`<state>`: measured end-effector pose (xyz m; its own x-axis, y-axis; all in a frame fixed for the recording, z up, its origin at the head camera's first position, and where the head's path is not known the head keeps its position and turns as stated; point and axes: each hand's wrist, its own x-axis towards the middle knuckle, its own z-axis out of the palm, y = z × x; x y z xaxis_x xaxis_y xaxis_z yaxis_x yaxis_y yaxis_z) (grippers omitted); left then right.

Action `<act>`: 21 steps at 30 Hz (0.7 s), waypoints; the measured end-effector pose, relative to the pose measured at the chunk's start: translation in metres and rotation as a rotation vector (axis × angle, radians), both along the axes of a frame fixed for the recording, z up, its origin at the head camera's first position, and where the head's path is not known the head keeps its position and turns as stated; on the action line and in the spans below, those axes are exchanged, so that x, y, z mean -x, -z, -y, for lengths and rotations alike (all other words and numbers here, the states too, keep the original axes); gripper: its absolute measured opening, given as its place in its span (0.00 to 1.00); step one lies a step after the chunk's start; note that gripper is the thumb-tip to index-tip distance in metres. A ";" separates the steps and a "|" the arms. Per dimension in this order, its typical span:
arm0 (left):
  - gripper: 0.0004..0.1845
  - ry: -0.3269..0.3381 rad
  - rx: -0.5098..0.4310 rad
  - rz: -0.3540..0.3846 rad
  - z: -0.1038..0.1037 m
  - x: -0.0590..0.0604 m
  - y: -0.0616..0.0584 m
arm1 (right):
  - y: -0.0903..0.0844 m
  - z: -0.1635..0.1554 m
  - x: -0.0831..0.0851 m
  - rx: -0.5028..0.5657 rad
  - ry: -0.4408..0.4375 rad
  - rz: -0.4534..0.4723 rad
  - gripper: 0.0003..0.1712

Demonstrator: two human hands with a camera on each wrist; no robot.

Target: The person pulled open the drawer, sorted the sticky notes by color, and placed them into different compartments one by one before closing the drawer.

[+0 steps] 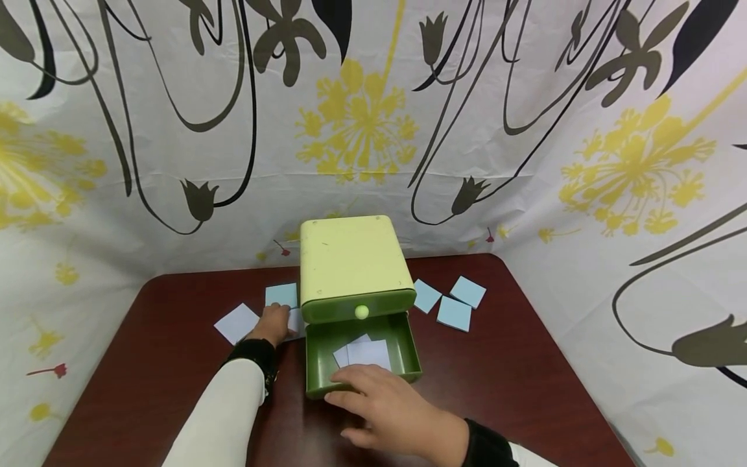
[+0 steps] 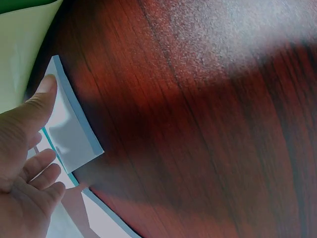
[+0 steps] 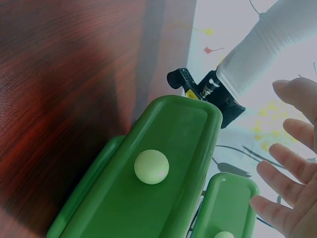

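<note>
My left hand (image 1: 272,325) is at the left side of a small yellow-green drawer box (image 1: 353,259). It pinches a whitish pad of sticky notes (image 2: 72,126), with the thumb lying over its face in the left wrist view; some fingertips are hidden. The box's lower green drawer (image 1: 315,363) is pulled out, and whitish note pads (image 1: 370,352) lie inside it. Over the drawer's front edge hovers my right hand (image 1: 397,412), fingers spread loosely and holding nothing. In the right wrist view its fingers (image 3: 277,181) are beside the drawer front, which has a round pale knob (image 3: 151,167).
Left of the box lie a light blue note pad (image 1: 281,294) and a whitish one (image 1: 236,323). Several light blue pads (image 1: 454,314) are to the right. The upper drawer is closed, its knob (image 1: 362,312) facing me. A patterned cloth (image 1: 362,130) hangs behind the dark wooden table (image 1: 513,389).
</note>
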<state>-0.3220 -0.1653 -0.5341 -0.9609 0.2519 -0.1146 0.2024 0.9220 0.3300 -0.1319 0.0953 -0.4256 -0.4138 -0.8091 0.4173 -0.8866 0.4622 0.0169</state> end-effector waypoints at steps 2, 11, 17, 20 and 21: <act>0.29 0.001 0.013 0.010 0.000 -0.001 0.000 | 0.000 0.000 0.001 -0.001 -0.002 0.009 0.26; 0.30 -0.006 -0.003 0.006 0.001 0.000 -0.004 | 0.000 0.000 0.003 0.001 -0.002 0.006 0.26; 0.30 0.005 0.001 0.014 0.003 0.000 -0.008 | 0.001 0.000 0.004 0.003 -0.003 0.012 0.27; 0.29 0.003 0.012 0.038 0.001 0.000 -0.012 | 0.001 -0.001 0.004 0.008 -0.005 0.017 0.26; 0.29 0.007 0.019 0.036 0.001 0.000 -0.011 | 0.001 -0.001 0.004 0.008 -0.005 0.019 0.26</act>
